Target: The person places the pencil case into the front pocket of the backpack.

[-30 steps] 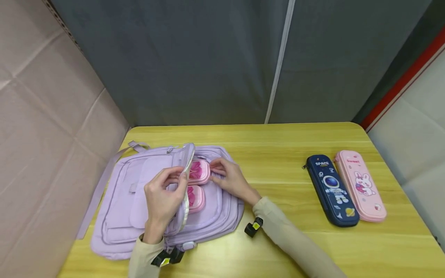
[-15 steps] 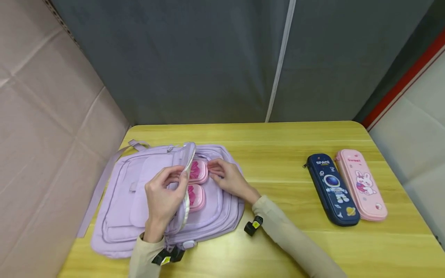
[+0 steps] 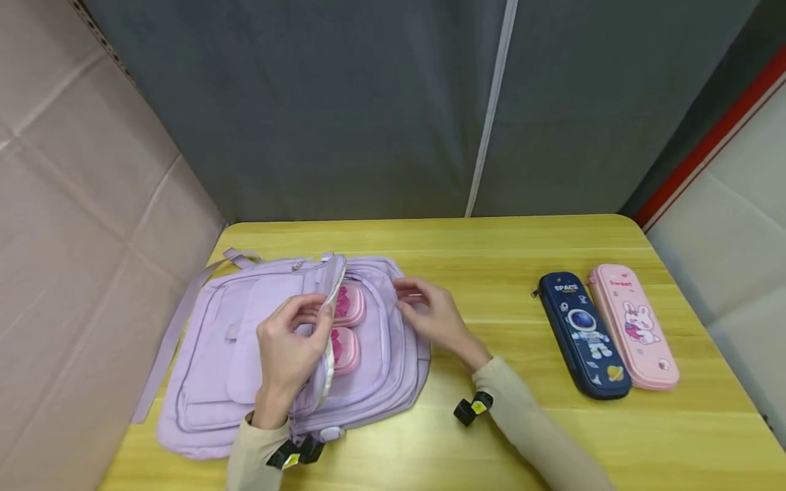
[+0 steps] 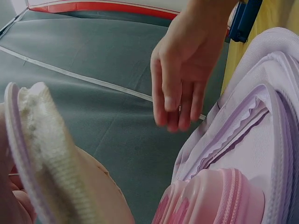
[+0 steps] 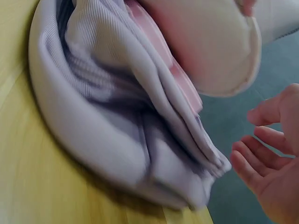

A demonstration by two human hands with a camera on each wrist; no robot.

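Observation:
A lilac backpack [image 3: 211,361] lies flat on the table with its front pocket unzipped. My left hand [image 3: 291,348] pinches the edge of the lifted pocket flap [image 3: 332,290] between thumb and fingers. Two pink zippered cases [image 3: 352,305] with magenta decoration poke out of that pocket side by side; the flap hides their other ends. My right hand [image 3: 436,317] hovers by the backpack's right end, apart from the cases, its fingers loosely bent around nothing. In the left wrist view, the right hand [image 4: 184,84] hangs above the pocket opening and the pink cases [image 4: 219,198].
To the right on the yellow wooden table [image 3: 491,266] lie a navy astronaut pencil case [image 3: 586,337] and a pink rabbit pencil case [image 3: 638,327], touching or nearly so. A dark curtain [image 3: 368,116] closes off the back, and a pale padded wall [image 3: 92,239] stands at left.
My right hand has come off the upper pink case and drawn back to the right. The left hand keeps holding the flap in the same place.

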